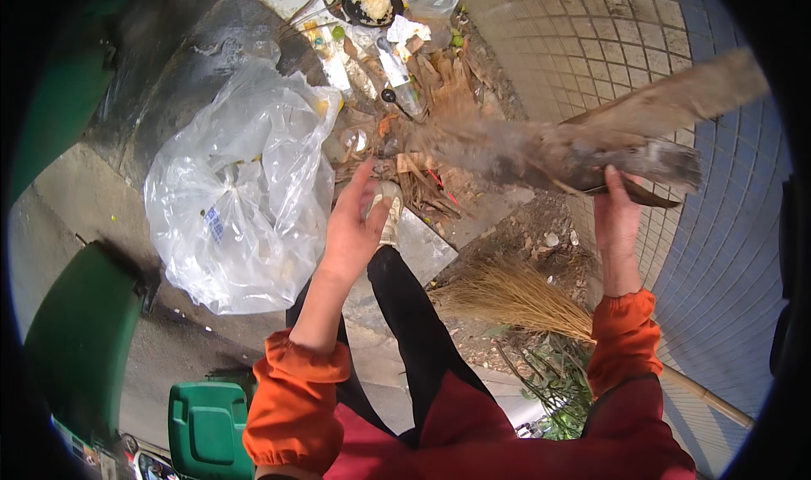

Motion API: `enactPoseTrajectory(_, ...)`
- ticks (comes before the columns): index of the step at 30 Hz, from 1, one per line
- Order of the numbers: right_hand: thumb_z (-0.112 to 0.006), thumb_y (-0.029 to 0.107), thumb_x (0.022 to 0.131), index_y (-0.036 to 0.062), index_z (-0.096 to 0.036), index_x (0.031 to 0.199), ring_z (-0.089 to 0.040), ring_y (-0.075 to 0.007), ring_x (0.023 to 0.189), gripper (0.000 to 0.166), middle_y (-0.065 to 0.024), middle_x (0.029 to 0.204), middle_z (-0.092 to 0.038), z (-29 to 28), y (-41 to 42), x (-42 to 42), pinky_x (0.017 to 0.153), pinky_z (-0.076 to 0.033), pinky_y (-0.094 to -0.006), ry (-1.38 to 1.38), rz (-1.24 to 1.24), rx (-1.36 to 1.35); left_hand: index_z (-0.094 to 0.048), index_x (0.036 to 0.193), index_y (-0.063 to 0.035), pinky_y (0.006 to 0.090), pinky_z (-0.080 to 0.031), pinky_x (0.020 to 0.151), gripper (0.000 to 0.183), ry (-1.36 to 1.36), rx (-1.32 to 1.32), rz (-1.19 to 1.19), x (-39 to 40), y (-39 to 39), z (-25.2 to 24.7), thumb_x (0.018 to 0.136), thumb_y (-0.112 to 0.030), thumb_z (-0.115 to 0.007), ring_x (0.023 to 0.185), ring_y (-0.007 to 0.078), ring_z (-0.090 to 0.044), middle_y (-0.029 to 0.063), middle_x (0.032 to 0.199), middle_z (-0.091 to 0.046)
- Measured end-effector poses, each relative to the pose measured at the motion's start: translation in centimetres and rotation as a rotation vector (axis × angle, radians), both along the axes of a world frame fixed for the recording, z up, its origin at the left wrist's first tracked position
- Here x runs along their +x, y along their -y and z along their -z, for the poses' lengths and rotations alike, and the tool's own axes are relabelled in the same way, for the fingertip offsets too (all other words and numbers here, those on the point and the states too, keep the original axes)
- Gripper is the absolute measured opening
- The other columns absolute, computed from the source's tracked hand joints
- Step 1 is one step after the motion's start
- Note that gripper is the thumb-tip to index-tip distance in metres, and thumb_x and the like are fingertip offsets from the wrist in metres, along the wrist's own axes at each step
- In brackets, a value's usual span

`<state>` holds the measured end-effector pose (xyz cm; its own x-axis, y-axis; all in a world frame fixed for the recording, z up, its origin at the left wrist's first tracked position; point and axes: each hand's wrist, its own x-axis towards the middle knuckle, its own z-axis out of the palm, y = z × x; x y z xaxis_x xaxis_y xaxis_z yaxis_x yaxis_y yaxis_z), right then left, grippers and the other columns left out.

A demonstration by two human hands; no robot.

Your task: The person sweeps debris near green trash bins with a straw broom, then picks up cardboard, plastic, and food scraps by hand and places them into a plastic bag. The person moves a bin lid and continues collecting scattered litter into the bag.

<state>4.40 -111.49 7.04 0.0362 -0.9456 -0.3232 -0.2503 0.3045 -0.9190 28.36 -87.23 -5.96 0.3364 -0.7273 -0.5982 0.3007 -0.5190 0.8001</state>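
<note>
My right hand (pixel 618 217) grips a bundle of dried brown bark or palm sheath (pixel 538 151), blurred at its left part and lying across the right of the view in front of a tiled wall. Beside a clear plastic bag (pixel 247 195), my left hand (pixel 358 227) is raised with its fingers apart and holds nothing. The bag is puffed out and bears blue writing. Beyond my hands, a litter heap (pixel 443 81) of dry bark, wrappers and tissue covers the ground, with a black spoon (pixel 389 96) and a black bowl of pale food (pixel 374 5).
A straw broom (pixel 526 296) lies near my right forearm, by leafy cuttings (pixel 557 378). Green bins (pixel 209 426) stand at the left. The tiled wall (pixel 570 49) bounds the right side. My shoe (pixel 385 211) is at the heap's near edge.
</note>
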Motion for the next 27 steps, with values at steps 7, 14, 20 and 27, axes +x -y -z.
enactPoseTrajectory(7,-0.053,-0.001,0.087,0.0123,-0.054,0.098,-0.056,-0.0187,0.1,0.017,-0.0065,0.104,-0.059,-3.5,-1.7,3.3,0.093,-0.044,-0.0363,0.469,0.064,0.093,-0.029,0.139,-0.0108,0.0323,-0.039,0.094,0.062,-0.474,0.087,-0.27,-1.3,-1.7,-5.0,0.089,-0.032,-0.058,0.108,0.0178,-0.05,0.0093,0.118,-0.052)
enactPoseTrajectory(14,-0.058,0.036,0.085,0.0148,-0.057,0.097,-0.043,-0.0269,0.12,0.024,-0.0083,0.12,-0.054,-6.9,-5.7,6.0,0.109,-0.021,-0.0454,0.449,-0.094,0.074,0.017,0.142,-0.0202,0.0464,-0.037,0.096,0.101,-0.809,-0.035,-0.574,1.5,1.7,-10.7,0.082,-0.055,-0.057,0.116,0.0381,-0.043,0.0301,0.141,-0.017)
enactPoseTrajectory(20,-0.057,0.046,0.083,0.0126,-0.056,0.092,-0.051,-0.0345,0.106,0.035,-0.0094,0.093,-0.06,-9.8,-5.3,7.2,0.106,-0.022,-0.051,0.633,-0.296,-0.041,0.013,0.142,-0.021,0.054,-0.034,0.097,0.117,-1.248,0.162,-0.431,-0.8,6.3,-14.4,0.066,-0.069,-0.063,0.124,0.0425,-0.034,0.0321,0.139,-0.016)
enactPoseTrajectory(27,-0.036,0.041,0.095,0.0084,-0.057,0.103,-0.048,-0.0204,0.063,0.04,-0.0061,0.063,-0.054,-10.5,-3.3,3.9,0.082,-0.037,-0.0407,0.773,-0.23,-0.065,-0.006,0.141,-0.0088,0.0568,-0.032,0.097,0.102,-1.478,-0.077,-0.464,-4.7,9.8,-14.3,0.071,-0.049,-0.068,0.125,0.0437,-0.03,0.0301,0.141,-0.014)
